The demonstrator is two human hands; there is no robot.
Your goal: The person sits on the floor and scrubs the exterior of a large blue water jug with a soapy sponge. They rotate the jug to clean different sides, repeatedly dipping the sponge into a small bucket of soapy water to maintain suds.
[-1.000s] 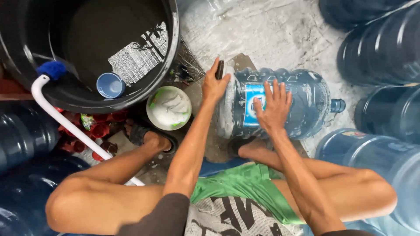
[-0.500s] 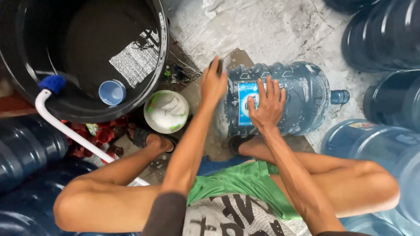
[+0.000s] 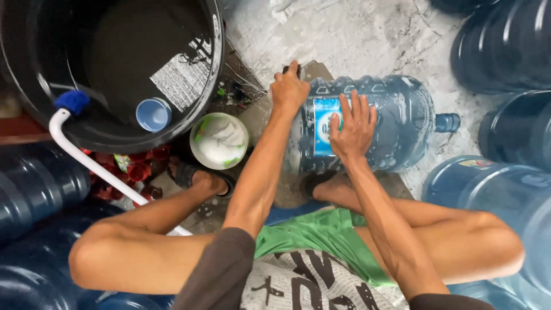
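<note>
A large blue water jug (image 3: pixel 396 123) lies on its side on the wet concrete floor, neck pointing right, with a blue and white label facing up. My right hand (image 3: pixel 351 127) rests flat on the label, fingers spread. My left hand (image 3: pixel 288 87) is closed around a small dark object at the jug's bottom end; what the object is cannot be made out. My knees and bare feet frame the jug from below.
A big black tub of water (image 3: pixel 213 86) with a small blue cup (image 3: pixel 153 114) floating sits at upper left, fed by a white pipe (image 3: pixel 86 163). A white bowl with foam (image 3: pixel 219 140) stands beside it. Several more blue jugs (image 3: pixel 505 46) crowd the right and left sides.
The view has shifted slightly. My left hand has slid a little along the jug's bottom end; my right hand stays flat on the label.
</note>
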